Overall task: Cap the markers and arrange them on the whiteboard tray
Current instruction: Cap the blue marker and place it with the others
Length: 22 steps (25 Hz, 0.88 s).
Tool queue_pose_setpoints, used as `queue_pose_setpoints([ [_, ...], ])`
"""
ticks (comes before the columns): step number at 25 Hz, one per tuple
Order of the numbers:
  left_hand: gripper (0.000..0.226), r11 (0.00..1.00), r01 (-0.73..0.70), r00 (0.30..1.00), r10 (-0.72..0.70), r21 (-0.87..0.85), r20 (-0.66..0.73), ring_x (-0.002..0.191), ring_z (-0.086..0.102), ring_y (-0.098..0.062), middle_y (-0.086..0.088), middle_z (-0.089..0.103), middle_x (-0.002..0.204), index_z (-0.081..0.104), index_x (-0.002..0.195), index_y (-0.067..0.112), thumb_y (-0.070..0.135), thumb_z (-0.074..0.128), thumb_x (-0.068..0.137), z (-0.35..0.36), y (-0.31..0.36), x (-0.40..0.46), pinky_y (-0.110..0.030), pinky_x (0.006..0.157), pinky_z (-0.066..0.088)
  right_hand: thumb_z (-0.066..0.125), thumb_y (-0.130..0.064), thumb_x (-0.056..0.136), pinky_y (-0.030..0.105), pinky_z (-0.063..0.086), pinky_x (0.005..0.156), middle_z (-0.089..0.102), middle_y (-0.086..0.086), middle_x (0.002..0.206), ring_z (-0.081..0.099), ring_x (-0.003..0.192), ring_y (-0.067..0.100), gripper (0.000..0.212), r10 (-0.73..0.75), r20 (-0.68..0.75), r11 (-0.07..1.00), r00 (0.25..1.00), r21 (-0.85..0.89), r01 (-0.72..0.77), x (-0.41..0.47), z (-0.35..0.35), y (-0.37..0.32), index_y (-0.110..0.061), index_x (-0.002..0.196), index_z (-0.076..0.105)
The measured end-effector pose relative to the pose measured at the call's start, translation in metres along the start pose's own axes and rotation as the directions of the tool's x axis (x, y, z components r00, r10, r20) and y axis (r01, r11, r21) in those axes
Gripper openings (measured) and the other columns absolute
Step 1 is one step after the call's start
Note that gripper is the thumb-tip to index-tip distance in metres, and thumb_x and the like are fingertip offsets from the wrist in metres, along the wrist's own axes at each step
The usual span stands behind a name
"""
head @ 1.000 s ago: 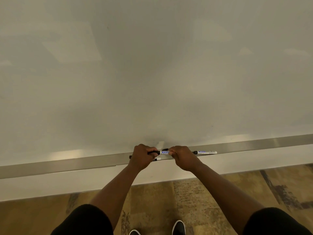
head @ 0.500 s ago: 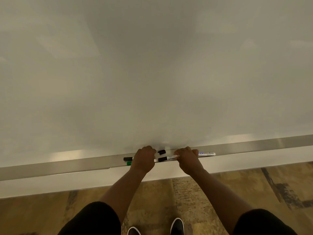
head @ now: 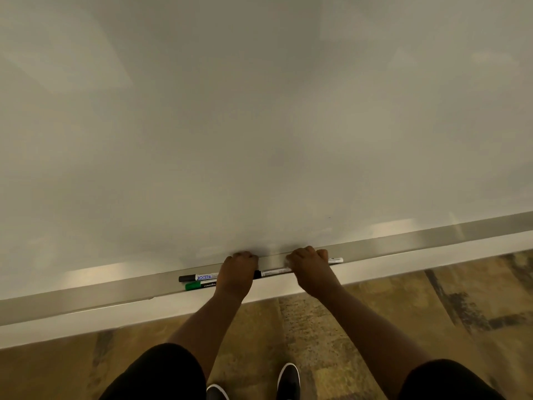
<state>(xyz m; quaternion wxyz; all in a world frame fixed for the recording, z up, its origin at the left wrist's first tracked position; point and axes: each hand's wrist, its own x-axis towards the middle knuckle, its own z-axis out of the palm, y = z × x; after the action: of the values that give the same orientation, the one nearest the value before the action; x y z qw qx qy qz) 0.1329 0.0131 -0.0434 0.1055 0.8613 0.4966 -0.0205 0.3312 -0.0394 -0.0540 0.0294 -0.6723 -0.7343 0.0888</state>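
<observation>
The long metal whiteboard tray (head: pixel 432 241) runs across the view under the whiteboard (head: pixel 259 111). A black-capped marker (head: pixel 199 277) and a green-capped marker (head: pixel 200 285) lie side by side on it. My left hand (head: pixel 238 272) rests curled over their right ends. A third marker (head: pixel 274 272) with a black cap lies along the tray between my hands. My right hand (head: pixel 308 265) is curled over its right end. Another white marker (head: pixel 336 260) sticks out to the right of that hand. My fingertips are hidden against the tray.
A white ledge (head: pixel 86 321) runs below the tray. Patterned brown carpet (head: pixel 375 313) lies beneath, and my black shoes (head: pixel 288 381) show at the bottom edge.
The third marker has come down from between my raised hands and now lies flat along the tray. The loose black cap seen half a second ago is gone from view. My hands have spread apart.
</observation>
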Motion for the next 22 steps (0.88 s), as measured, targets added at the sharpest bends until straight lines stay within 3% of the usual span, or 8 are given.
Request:
queue_pose_setpoints([
  [3, 0.013, 0.998, 0.008, 0.999, -0.011, 0.057, 0.048, 0.068, 0.066, -0.029, -0.006, 0.068, 0.075, 0.069, 0.074, 0.015, 0.005, 0.070, 0.066, 0.002, -0.001, 0.002, -0.035, 0.063, 0.054, 0.051, -0.004, 0.084, 0.040, 0.033, 0.081, 0.065, 0.002, 0.110, 0.054, 0.101, 0.027, 0.032, 0.116, -0.003, 0.993, 0.993, -0.005, -0.116, -0.007, -0.009, 0.033, -0.022, 0.108, 0.062],
  [6, 0.021, 0.991, -0.037, 0.998, 0.030, 0.131, 0.058, 0.049, 0.061, -0.023, -0.002, 0.061, 0.055, 0.065, 0.055, 0.018, 0.009, 0.083, 0.047, 0.007, -0.001, 0.005, -0.028, 0.046, 0.051, 0.049, 0.000, 0.081, 0.039, 0.033, 0.081, 0.065, 0.002, 0.108, 0.054, 0.100, 0.027, 0.036, 0.175, 0.043, 0.983, 0.984, -0.067, -0.172, -0.011, -0.012, 0.054, -0.021, 0.107, 0.061],
  [9, 0.022, 0.986, -0.051, 0.999, 0.047, 0.160, 0.026, 0.049, 0.061, -0.023, -0.002, 0.062, 0.054, 0.065, 0.056, 0.019, 0.011, 0.084, 0.048, 0.007, -0.001, 0.005, -0.028, 0.047, 0.051, 0.048, -0.001, 0.081, 0.039, 0.033, 0.082, 0.063, 0.002, 0.105, 0.053, 0.101, 0.026, 0.035, 0.171, 0.074, 0.983, 0.983, -0.087, -0.164, -0.007, -0.011, 0.054, -0.021, 0.106, 0.061],
  [11, 0.014, 0.988, -0.044, 0.999, 0.042, 0.146, 0.021, 0.065, 0.064, -0.027, -0.005, 0.067, 0.069, 0.067, 0.072, 0.017, 0.008, 0.074, 0.064, 0.001, 0.000, 0.003, -0.033, 0.061, 0.052, 0.047, 0.003, 0.077, 0.039, 0.033, 0.083, 0.062, 0.003, 0.103, 0.052, 0.099, 0.027, 0.036, 0.171, 0.083, 0.982, 0.982, -0.092, -0.164, -0.003, -0.011, 0.050, -0.019, 0.102, 0.061],
  [13, 0.023, 0.997, -0.043, 0.999, 0.045, 0.064, -0.025, 0.088, 0.063, -0.033, -0.011, 0.068, 0.092, 0.065, 0.098, 0.013, 0.005, 0.058, 0.078, 0.003, -0.003, -0.001, -0.039, 0.077, 0.051, 0.047, 0.005, 0.074, 0.040, 0.034, 0.083, 0.062, 0.004, 0.101, 0.053, 0.097, 0.028, 0.036, 0.166, 0.077, 0.981, 0.983, -0.111, -0.157, -0.002, -0.010, 0.047, -0.017, 0.100, 0.059],
  [15, 0.034, 0.992, -0.012, 0.998, 0.004, -0.122, -0.064, 0.094, 0.062, -0.035, -0.013, 0.067, 0.102, 0.061, 0.113, 0.012, 0.004, 0.053, 0.082, 0.002, -0.007, -0.004, -0.041, 0.080, 0.052, 0.049, 0.006, 0.071, 0.042, 0.036, 0.080, 0.065, 0.006, 0.096, 0.055, 0.093, 0.030, 0.036, 0.153, 0.044, 0.982, 0.987, -0.121, -0.147, -0.004, -0.008, 0.044, -0.014, 0.099, 0.056],
  [19, 0.012, 0.841, 0.145, 0.968, -0.230, -0.520, -0.101, 0.077, 0.063, -0.026, -0.006, 0.069, 0.082, 0.066, 0.088, 0.013, 0.009, 0.061, 0.078, -0.009, -0.015, -0.012, -0.025, 0.065, 0.045, 0.052, 0.008, 0.067, 0.042, 0.039, 0.076, 0.067, 0.006, 0.091, 0.058, 0.086, 0.031, 0.040, 0.100, -0.008, 0.992, 0.995, -0.070, -0.101, -0.009, -0.015, 0.029, -0.013, 0.101, 0.055],
  [22, 0.012, 0.641, 0.234, 0.913, -0.404, -0.731, -0.062, 0.073, 0.066, -0.014, 0.001, 0.071, 0.077, 0.068, 0.086, 0.012, 0.010, 0.072, 0.075, -0.016, -0.024, -0.025, -0.020, 0.069, 0.049, 0.049, 0.002, 0.077, 0.040, 0.035, 0.080, 0.061, 0.002, 0.099, 0.055, 0.092, 0.026, 0.034, 0.082, 0.020, 0.995, 0.996, 0.063, -0.083, -0.005, -0.025, 0.010, -0.018, 0.104, 0.050],
])
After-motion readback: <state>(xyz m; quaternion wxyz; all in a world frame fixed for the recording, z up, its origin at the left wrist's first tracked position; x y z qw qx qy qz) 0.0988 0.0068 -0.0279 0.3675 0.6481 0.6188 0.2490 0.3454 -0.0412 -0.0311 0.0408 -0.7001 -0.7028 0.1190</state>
